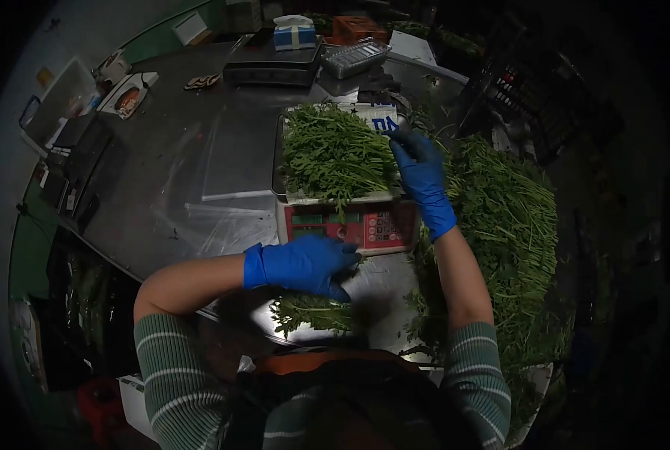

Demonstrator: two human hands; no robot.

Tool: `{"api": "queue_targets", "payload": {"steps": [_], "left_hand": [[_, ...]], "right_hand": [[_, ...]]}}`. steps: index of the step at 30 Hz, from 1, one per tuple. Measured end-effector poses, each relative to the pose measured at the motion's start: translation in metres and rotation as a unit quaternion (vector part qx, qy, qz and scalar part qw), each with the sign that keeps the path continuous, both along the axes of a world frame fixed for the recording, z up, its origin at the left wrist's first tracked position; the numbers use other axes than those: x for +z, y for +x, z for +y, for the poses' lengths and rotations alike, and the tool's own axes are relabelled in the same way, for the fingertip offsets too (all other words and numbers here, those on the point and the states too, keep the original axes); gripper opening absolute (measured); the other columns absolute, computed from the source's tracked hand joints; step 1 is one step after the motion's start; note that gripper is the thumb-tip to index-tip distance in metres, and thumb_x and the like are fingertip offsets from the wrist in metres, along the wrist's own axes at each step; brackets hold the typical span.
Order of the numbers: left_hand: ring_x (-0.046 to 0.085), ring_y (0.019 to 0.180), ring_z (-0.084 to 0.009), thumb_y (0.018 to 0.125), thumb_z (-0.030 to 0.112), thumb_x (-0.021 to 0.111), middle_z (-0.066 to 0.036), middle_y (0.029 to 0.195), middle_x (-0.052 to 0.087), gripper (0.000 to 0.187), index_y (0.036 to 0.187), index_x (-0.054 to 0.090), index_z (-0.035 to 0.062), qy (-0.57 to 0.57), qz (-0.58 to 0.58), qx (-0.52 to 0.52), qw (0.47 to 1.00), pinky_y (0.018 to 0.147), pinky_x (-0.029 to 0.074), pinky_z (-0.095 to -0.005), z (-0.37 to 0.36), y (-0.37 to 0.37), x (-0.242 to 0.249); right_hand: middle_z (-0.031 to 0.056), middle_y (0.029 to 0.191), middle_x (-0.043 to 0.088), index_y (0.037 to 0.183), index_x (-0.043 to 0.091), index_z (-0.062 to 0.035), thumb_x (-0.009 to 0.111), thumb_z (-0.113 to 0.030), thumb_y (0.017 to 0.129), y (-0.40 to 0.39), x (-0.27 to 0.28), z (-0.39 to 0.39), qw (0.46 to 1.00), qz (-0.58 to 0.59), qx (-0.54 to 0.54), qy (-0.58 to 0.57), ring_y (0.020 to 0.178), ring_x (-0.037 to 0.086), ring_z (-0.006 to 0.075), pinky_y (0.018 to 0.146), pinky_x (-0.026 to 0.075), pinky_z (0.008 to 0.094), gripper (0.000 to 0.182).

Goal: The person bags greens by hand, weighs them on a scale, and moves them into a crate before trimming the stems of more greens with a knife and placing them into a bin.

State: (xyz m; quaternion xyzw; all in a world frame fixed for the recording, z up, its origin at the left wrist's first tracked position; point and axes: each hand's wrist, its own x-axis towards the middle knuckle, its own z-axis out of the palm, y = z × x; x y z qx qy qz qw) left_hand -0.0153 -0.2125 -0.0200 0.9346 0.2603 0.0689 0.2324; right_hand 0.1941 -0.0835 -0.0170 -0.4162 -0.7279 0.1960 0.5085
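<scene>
A bundle of leafy greens [335,154] lies on the pan of a red-fronted weighing scale [386,227], its leaves to the left and stems to the right. My right hand [423,180], in a blue glove, is at the stem ends on the pan's right side, thumb and fingers apart. In front of the scale, my left hand [301,264], also blue-gloved, stretches rightward with thumb and fingers spread and nothing held. Just below it, a smaller bunch of greens [311,313] rests on the metal table [391,289], partly covered by the hand.
A large heap of greens [507,232] fills the right side. At the back are a second scale [271,64], a blue tissue box [294,36] and clear plastic trays [356,58]. Thin plastic sheeting [230,225] lies left of the scale. A dark crate [537,105] stands back right.
</scene>
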Motion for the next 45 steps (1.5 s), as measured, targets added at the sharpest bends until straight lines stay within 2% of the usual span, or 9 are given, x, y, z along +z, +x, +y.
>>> {"api": "queue_targets", "payload": {"steps": [6,15,22,29,32,34,39,42,45], "left_hand": [[0.045,0.110,-0.0338,0.075,0.047,0.057,-0.023,0.120,0.044,0.074,0.128,0.030,0.0037,0.170,-0.141,0.311,0.924,0.090,0.039,-0.0370,0.090,-0.037,0.103],[0.026,0.122,-0.0380,0.046,0.067,0.067,-0.030,0.129,0.025,0.124,0.127,0.015,-0.0117,0.241,0.052,0.327,0.913,0.100,0.022,-0.0432,0.167,0.013,-0.003],[0.024,0.123,-0.0371,0.051,0.068,0.062,-0.029,0.132,0.022,0.120,0.128,0.015,-0.0105,0.075,0.015,0.322,0.944,0.102,0.019,-0.0418,0.182,0.002,-0.056],[0.024,0.124,-0.0362,0.053,0.068,0.061,-0.027,0.132,0.023,0.114,0.128,0.020,-0.0074,0.081,0.045,0.313,0.945,0.102,0.019,-0.0413,0.180,0.004,-0.049],[0.025,0.123,-0.0359,0.052,0.068,0.062,-0.026,0.132,0.024,0.114,0.128,0.021,-0.0073,0.081,0.048,0.315,0.945,0.102,0.019,-0.0412,0.181,0.005,-0.048],[0.025,0.123,-0.0357,0.052,0.068,0.062,-0.026,0.132,0.024,0.115,0.128,0.021,-0.0074,0.076,0.055,0.313,0.945,0.102,0.020,-0.0413,0.180,0.006,-0.047],[0.029,0.121,-0.0354,0.052,0.068,0.062,-0.026,0.130,0.027,0.114,0.127,0.023,-0.0074,0.112,0.065,0.302,0.944,0.101,0.021,-0.0412,0.181,0.010,-0.017],[0.032,0.119,-0.0365,0.053,0.070,0.060,-0.027,0.129,0.029,0.112,0.127,0.024,-0.0066,-0.008,-0.036,0.258,0.966,0.100,0.025,-0.0401,0.185,0.014,0.010],[0.035,0.116,-0.0379,0.055,0.070,0.058,-0.028,0.128,0.030,0.110,0.128,0.025,-0.0055,-0.024,-0.016,0.233,0.972,0.097,0.029,-0.0389,0.177,0.018,0.019]], "right_hand": [[0.0114,0.090,0.061,0.098,0.060,-0.0059,0.061,-0.029,0.075,-0.027,0.006,0.031,0.995,-0.075,-0.046,-0.044,0.077,0.060,0.0200,0.067,0.047,0.0306,0.033],[0.0155,0.086,0.060,0.092,0.060,-0.0063,0.053,-0.020,0.071,-0.082,-0.032,0.097,0.918,-0.382,-0.096,-0.050,0.076,0.060,0.0297,0.065,0.048,0.0392,0.026],[0.0147,0.080,0.062,0.088,0.062,-0.0029,0.061,-0.020,0.074,-0.016,-0.032,0.088,0.991,-0.024,-0.071,-0.106,0.068,0.058,0.0249,0.060,0.045,0.0342,0.022],[0.0026,0.079,0.055,0.099,0.054,-0.0025,0.058,-0.016,0.079,0.105,0.032,0.013,0.886,0.429,0.013,-0.175,0.067,0.051,0.0101,0.059,0.042,0.0237,0.024],[0.0078,0.070,0.056,0.095,0.050,0.0035,0.044,-0.012,0.084,0.166,0.085,-0.064,0.467,0.715,0.513,0.078,0.043,0.055,0.0131,0.041,0.049,0.0213,0.020],[0.0089,0.071,0.055,0.112,0.043,0.0032,0.045,-0.016,0.084,0.126,0.106,-0.097,0.406,0.667,0.602,0.165,0.045,0.057,0.0159,0.041,0.051,0.0239,0.034],[0.0062,0.088,0.056,0.113,0.049,-0.0005,0.058,-0.020,0.079,0.068,0.041,-0.074,0.940,0.278,0.067,-0.188,0.081,0.054,0.0130,0.068,0.045,0.0280,0.040],[0.0116,0.087,0.058,0.103,0.055,-0.0049,0.065,-0.020,0.069,0.014,-0.001,-0.058,0.971,-0.227,-0.011,0.071,0.082,0.055,0.0267,0.075,0.042,0.0371,0.039],[0.0112,0.082,0.056,0.092,0.057,-0.0065,0.064,-0.018,0.067,0.004,-0.038,-0.037,0.945,-0.320,0.008,0.064,0.078,0.053,0.0298,0.069,0.043,0.0377,0.028]]}}
